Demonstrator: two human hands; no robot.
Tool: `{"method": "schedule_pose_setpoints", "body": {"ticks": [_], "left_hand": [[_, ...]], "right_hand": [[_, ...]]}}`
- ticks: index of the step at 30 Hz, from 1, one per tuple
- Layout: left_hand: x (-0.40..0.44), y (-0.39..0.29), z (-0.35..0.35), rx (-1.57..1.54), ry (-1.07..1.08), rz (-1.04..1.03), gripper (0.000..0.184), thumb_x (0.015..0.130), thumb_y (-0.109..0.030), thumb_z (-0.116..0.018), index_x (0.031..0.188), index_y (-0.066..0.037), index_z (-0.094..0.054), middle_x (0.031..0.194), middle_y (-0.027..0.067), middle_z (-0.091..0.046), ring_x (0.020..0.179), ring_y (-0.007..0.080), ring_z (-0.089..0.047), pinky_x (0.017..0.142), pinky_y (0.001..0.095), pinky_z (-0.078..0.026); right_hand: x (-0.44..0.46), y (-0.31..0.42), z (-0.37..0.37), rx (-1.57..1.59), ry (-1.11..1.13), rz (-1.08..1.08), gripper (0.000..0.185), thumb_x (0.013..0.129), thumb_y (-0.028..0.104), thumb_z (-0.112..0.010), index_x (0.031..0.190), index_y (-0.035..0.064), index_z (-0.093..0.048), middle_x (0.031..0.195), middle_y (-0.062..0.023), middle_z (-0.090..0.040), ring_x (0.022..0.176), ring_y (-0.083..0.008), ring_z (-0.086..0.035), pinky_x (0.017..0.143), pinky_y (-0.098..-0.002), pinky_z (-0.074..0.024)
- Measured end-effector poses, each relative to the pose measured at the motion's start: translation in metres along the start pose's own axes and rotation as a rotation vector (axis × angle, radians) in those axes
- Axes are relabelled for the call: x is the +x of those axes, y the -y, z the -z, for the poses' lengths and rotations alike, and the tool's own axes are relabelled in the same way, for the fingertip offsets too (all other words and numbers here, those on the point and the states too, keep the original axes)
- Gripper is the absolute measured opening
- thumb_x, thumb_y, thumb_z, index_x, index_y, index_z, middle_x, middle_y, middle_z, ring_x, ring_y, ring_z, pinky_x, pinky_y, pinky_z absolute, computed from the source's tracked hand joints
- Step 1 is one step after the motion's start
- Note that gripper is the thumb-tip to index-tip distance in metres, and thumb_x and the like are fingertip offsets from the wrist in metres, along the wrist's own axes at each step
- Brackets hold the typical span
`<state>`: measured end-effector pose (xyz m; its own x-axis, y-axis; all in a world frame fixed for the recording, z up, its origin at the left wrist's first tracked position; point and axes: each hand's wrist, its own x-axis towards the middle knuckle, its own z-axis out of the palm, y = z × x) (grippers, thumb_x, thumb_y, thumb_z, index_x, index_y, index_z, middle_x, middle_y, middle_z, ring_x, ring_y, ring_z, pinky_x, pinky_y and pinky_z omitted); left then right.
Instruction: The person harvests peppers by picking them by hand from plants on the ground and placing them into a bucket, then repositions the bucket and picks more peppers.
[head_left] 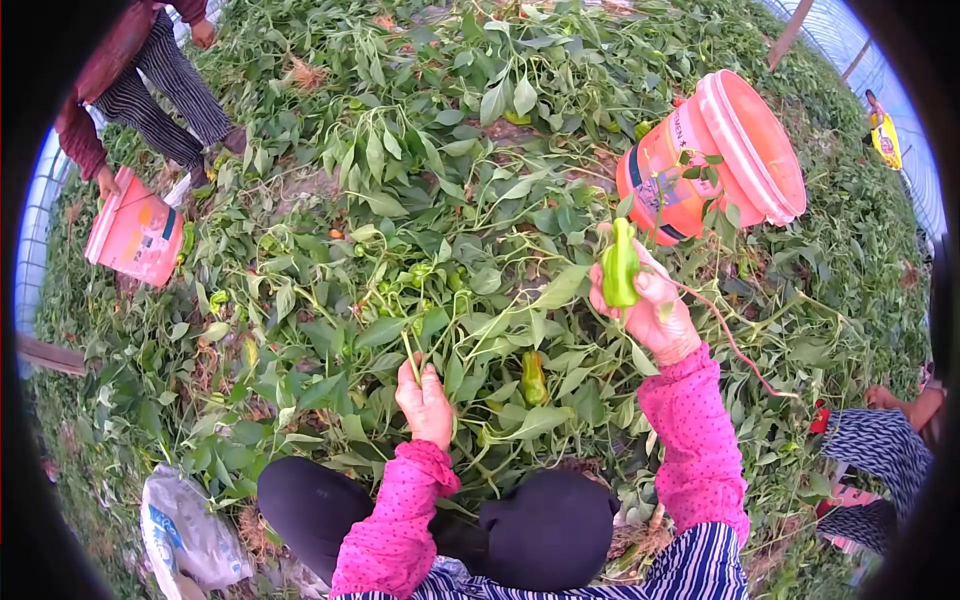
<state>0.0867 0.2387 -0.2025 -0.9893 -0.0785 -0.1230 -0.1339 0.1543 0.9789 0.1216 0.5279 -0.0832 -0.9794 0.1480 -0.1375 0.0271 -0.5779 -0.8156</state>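
A light green pepper (621,262) is in my right hand (657,312), with the fingers closed around it, raised above the leaves. Lower and to the left, my left hand (426,405) pinches the green stem (410,345) of a pepper plant. Between the two hands, another pepper (534,379), green with a darker brownish tint, shows among the foliage. Smaller green peppers (420,272) are partly covered by leaves beyond my left hand. A thin reddish cord (725,325) runs from near my right wrist toward the right.
A tilted orange bucket (672,150) lies among the plants beyond my right hand. At upper left, a person (165,85) holds a second bucket (140,232). Another person (880,450) is low at the right edge. A plastic bag (195,525) lies beside my left knee (312,510).
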Motion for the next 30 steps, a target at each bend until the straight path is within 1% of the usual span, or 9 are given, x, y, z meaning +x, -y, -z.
{"method": "schedule_pose_setpoints", "body": {"ticks": [3, 9, 13, 15, 16, 21, 23, 27, 30], "left_hand": [[-0.001, -0.006, 0.0, -0.052, 0.015, 0.077, 0.026, 0.089, -0.007, -0.049, 0.114, 0.002, -0.05, 0.075, -0.0021, -0.048, 0.059, 0.0054, -0.038, 0.052, 0.0214, -0.035], [0.007, 0.015, -0.002, -0.003, 0.011, 0.002, 0.027, 0.088, -0.006, -0.049, 0.114, 0.002, -0.05, 0.073, -0.0025, -0.046, 0.058, 0.0046, -0.037, 0.051, 0.0208, -0.033], [0.005, -0.005, -0.003, -0.019, 0.033, 0.14, 0.028, 0.089, -0.007, -0.049, 0.114, 0.004, -0.05, 0.082, 0.0032, -0.053, 0.068, 0.0097, -0.045, 0.062, 0.0248, -0.041], [0.007, 0.009, 0.001, 0.019, 0.04, 0.035, 0.028, 0.089, -0.008, -0.049, 0.114, 0.005, -0.05, 0.083, 0.004, -0.053, 0.07, 0.0104, -0.045, 0.065, 0.0255, -0.042], [0.009, 0.007, 0.001, 0.018, 0.047, 0.031, 0.028, 0.089, -0.008, -0.049, 0.114, 0.005, -0.05, 0.083, 0.004, -0.053, 0.07, 0.0104, -0.045, 0.065, 0.0255, -0.042], [0.007, 0.0, -0.001, -0.045, 0.064, 0.155, 0.029, 0.089, -0.009, -0.051, 0.114, 0.005, -0.05, 0.087, 0.0066, -0.056, 0.073, 0.0128, -0.048, 0.068, 0.0273, -0.043], [0.011, 0.01, -0.002, -0.008, 0.033, 0.044, 0.028, 0.089, -0.009, -0.051, 0.113, 0.005, -0.05, 0.088, 0.0064, -0.056, 0.076, 0.0125, -0.049, 0.07, 0.0272, -0.043], [0.011, 0.012, -0.001, -0.021, 0.015, 0.02, 0.027, 0.089, -0.008, -0.051, 0.113, 0.004, -0.051, 0.089, 0.0055, -0.055, 0.078, 0.0113, -0.049, 0.071, 0.0263, -0.043], [0.007, -0.002, -0.003, -0.098, 0.011, 0.113, 0.027, 0.09, -0.006, -0.048, 0.115, 0.001, -0.051, 0.09, 0.0038, -0.054, 0.076, 0.0095, -0.047, 0.066, 0.0244, -0.042]], "right_hand": [[0.004, -0.015, 0.009, -1.231, -0.256, 0.203, 0.072, 0.068, 0.01, -0.073, 0.13, 0.0028, -0.037, 0.089, -0.0035, -0.056, 0.084, -0.0133, -0.054, 0.073, -0.0261, -0.0431], [-0.013, -0.015, 0.003, -0.967, -0.356, 0.353, 0.072, 0.066, 0.001, -0.069, 0.13, 0.005, -0.037, 0.104, -0.0108, -0.055, 0.086, -0.0167, -0.055, 0.078, -0.0302, -0.0454], [-0.018, -0.01, 0.002, -1.282, -0.297, 0.574, 0.073, 0.063, -0.002, -0.066, 0.13, 0.0081, -0.038, 0.103, -0.0104, -0.055, 0.093, -0.0251, -0.056, 0.078, -0.0364, -0.0462], [-0.018, -0.006, 0.016, -2.264, -0.234, 0.124, 0.075, 0.063, 0.007, -0.067, 0.132, 0.0122, -0.038, 0.106, -0.0072, -0.054, 0.093, -0.0235, -0.055, 0.074, -0.0353, -0.0441], [-0.018, -0.005, 0.018, -2.307, -0.253, 0.187, 0.074, 0.063, 0.009, -0.068, 0.131, 0.0125, -0.039, 0.1, -0.0094, -0.056, 0.082, -0.0279, -0.056, 0.068, -0.0389, -0.0449], [-0.034, 0.034, -0.007, -1.59, -0.336, 0.156, 0.07, 0.066, 0.016, -0.069, 0.129, 0.0101, -0.039, 0.092, -0.0122, -0.057, 0.083, -0.0298, -0.057, 0.067, -0.0403, -0.0422], [-0.039, 0.05, -0.009, -1.549, -0.201, -0.159, 0.07, 0.065, 0.018, -0.071, 0.128, 0.0086, -0.04, 0.084, -0.0122, -0.057, 0.074, -0.0272, -0.057, 0.066, -0.0369, -0.043], [-0.052, 0.066, 0.001, -0.798, -0.071, -0.35, 0.061, 0.072, 0.025, -0.069, 0.125, 0.0066, -0.044, 0.08, 0.0, -0.056, 0.067, -0.0093, -0.05, 0.058, -0.0249, -0.0418], [-0.055, 0.083, 0.005, -0.635, -0.363, -0.045, 0.054, 0.076, 0.032, -0.067, 0.12, 0.0068, -0.049, 0.085, -0.0019, -0.059, 0.069, -0.0079, -0.054, 0.058, -0.0211, -0.0419]]}}
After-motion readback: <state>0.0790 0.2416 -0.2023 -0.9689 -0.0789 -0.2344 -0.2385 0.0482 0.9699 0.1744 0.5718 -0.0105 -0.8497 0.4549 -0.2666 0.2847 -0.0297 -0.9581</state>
